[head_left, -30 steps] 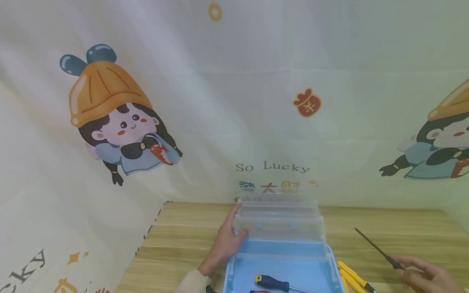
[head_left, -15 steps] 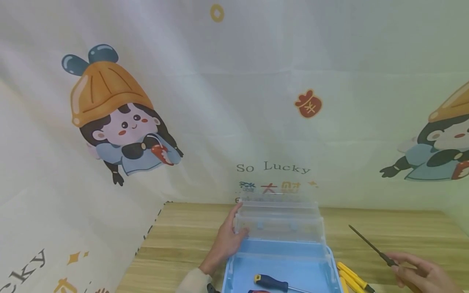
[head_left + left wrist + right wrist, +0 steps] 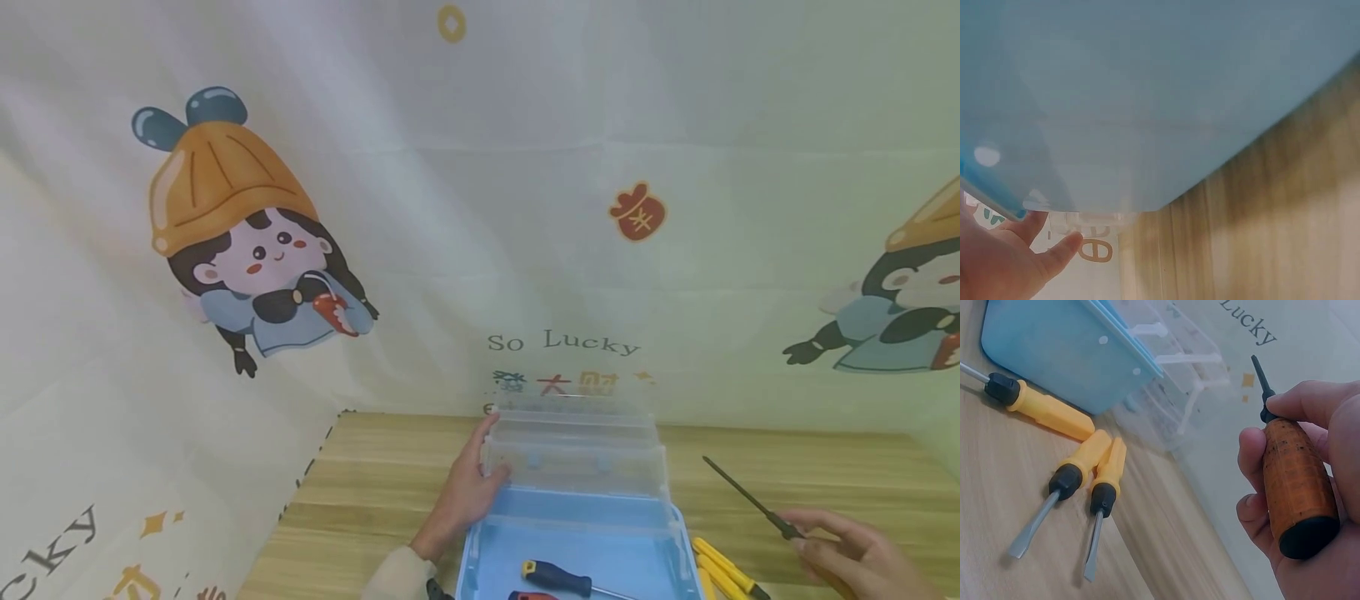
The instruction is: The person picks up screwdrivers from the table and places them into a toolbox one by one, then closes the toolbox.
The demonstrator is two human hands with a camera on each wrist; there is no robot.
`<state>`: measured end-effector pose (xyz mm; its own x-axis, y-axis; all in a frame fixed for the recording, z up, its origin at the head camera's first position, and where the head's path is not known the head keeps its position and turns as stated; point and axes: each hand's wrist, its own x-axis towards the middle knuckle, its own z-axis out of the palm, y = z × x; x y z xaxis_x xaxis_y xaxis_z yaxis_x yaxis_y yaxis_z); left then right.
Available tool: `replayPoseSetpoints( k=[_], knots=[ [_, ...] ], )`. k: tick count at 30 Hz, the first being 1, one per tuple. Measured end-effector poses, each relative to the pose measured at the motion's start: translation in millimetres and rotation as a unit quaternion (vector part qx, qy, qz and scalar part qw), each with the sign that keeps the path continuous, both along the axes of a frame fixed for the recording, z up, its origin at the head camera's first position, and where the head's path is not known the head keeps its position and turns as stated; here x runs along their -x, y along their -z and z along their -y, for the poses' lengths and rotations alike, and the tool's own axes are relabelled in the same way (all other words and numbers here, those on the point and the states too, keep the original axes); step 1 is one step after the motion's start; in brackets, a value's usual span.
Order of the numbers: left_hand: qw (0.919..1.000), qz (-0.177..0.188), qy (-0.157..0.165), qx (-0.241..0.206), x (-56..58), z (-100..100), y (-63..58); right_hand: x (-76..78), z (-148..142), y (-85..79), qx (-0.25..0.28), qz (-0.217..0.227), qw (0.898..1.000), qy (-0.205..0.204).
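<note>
My left hand point(image 3: 465, 493) grips the left edge of a clear plastic lid point(image 3: 573, 468), thumb in front and a finger reaching up its side. The lid stands raised at the back of a light blue box point(image 3: 630, 552). Inside lie a screwdriver point(image 3: 558, 577) with a dark, yellow-ended handle and a red-handled piece point(image 3: 532, 596), mostly cut off by the frame. Right of the box, my right hand point(image 3: 855, 552) holds another screwdriver point(image 3: 1300, 481), its handle orange-brown with a black end. The dark shaft points up and left, toward the box. The left wrist view mostly shows the box's side point(image 3: 1116, 94).
Several yellow-handled screwdrivers point(image 3: 1054, 412) lie on the wood-grain table point(image 3: 360, 500), close to the box's right side. A printed cloth point(image 3: 450, 208) hangs behind the table and along its left side.
My right hand has moved left with the orange-brown screwdriver, bringing its tip nearer the box. My left hand stays on the lid, which keeps its raised position.
</note>
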<state>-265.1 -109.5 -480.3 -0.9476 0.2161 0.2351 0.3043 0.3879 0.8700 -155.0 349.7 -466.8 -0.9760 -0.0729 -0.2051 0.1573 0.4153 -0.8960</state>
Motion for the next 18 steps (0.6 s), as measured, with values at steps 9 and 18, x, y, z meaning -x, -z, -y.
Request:
replayPoseSetpoints(
  k=[9,18],
  knots=[
    [0.9998,0.016,0.002,-0.009,-2.3,0.9,-0.2,2.7,2.7,-2.0,0.024,0.012,1.0,-0.013],
    [0.9994,0.023,0.012,-0.023,-3.4,1.1,-0.5,5.4,9.8,-9.4,0.039,-0.004,0.998,-0.056]
  ],
)
